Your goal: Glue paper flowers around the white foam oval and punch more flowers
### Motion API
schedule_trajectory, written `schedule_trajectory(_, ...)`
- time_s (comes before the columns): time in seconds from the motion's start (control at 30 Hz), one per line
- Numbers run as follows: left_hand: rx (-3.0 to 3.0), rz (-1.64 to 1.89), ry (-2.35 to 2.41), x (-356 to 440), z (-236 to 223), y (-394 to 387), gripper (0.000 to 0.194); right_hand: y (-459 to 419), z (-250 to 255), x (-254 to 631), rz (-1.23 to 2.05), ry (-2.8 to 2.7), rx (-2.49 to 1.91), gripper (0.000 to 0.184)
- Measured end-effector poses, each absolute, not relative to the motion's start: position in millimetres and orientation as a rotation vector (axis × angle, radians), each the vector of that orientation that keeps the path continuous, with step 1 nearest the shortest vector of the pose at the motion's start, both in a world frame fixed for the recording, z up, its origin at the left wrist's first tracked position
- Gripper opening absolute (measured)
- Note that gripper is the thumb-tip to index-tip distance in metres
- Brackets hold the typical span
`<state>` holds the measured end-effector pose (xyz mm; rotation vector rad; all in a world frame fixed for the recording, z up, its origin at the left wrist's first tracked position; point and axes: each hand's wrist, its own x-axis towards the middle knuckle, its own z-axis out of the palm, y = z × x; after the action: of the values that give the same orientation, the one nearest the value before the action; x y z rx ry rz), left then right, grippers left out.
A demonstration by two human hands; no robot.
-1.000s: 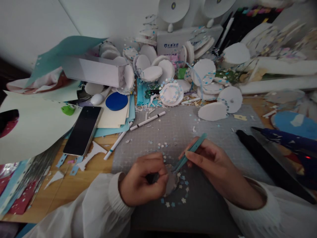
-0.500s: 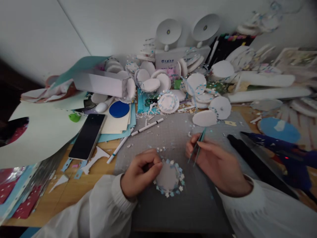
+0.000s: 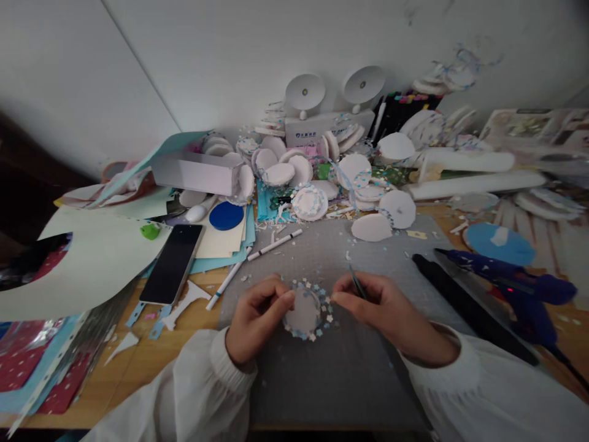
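A small white disc (image 3: 304, 310) ringed with tiny blue and white paper flowers lies on the grey cutting mat (image 3: 331, 374). My left hand (image 3: 255, 319) is curled, its fingertips pinching the disc's left edge. On the right, my right hand (image 3: 375, 304) touches the disc's other edge with thumb and forefinger while gripping thin teal tweezers (image 3: 356, 282), which point up and away from the disc. Loose little flowers lie scattered just above the disc.
A black phone (image 3: 172, 263) and two white pens (image 3: 273, 244) lie left of the mat. A blue glue gun (image 3: 510, 288) and a black bar (image 3: 464, 307) sit to the right. Piles of white discs (image 3: 299, 166), a white box (image 3: 196, 172) and paper sheets crowd the back.
The camera tilted up, showing more wall. My right hand moved left from beside the disc to its right edge, the tweezers swinging upright. My left hand stayed at the disc's left edge.
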<state>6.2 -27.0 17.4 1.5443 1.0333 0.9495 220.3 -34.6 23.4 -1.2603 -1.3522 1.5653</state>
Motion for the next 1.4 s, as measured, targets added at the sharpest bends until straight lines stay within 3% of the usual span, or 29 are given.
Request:
schedule_trajectory(0.27,1.555,0.940,0.987,5.4,16.9,-28.4,0.035,-33.5,20.5,220.8,1.832,-1.275,-1.201,0.040)
schedule_trajectory(0.5,1.662,1.018,0.923,0.0,16.0,-24.4,0.026,-34.1,21.4,222.1,1.803,-1.279,-1.246,0.037)
schedule_trajectory(0.53,1.704,1.048,0.891,-1.6,15.7,-22.5,0.031,-33.7,21.8,223.4,1.845,-1.229,-1.207,0.037)
schedule_trajectory(0.67,1.815,1.018,0.725,-5.1,13.1,-18.1,0.079,-32.3,23.7,228.4,1.980,-1.081,-1.066,0.034)
schedule_trajectory(0.77,1.801,0.901,0.602,-3.5,8.6,-20.6,0.093,-32.7,23.0,229.2,2.043,-1.062,-1.025,0.033)
schedule_trajectory(0.97,1.702,0.915,0.610,-1.1,2.7,-26.6,0.080,-33.9,19.6,224.7,2.078,-1.055,-1.052,0.034)
schedule_trajectory(1.4,1.536,0.935,0.607,-2.9,-0.3,-23.9,0.082,-34.1,22.4,220.6,2.041,-1.129,-1.056,0.035)
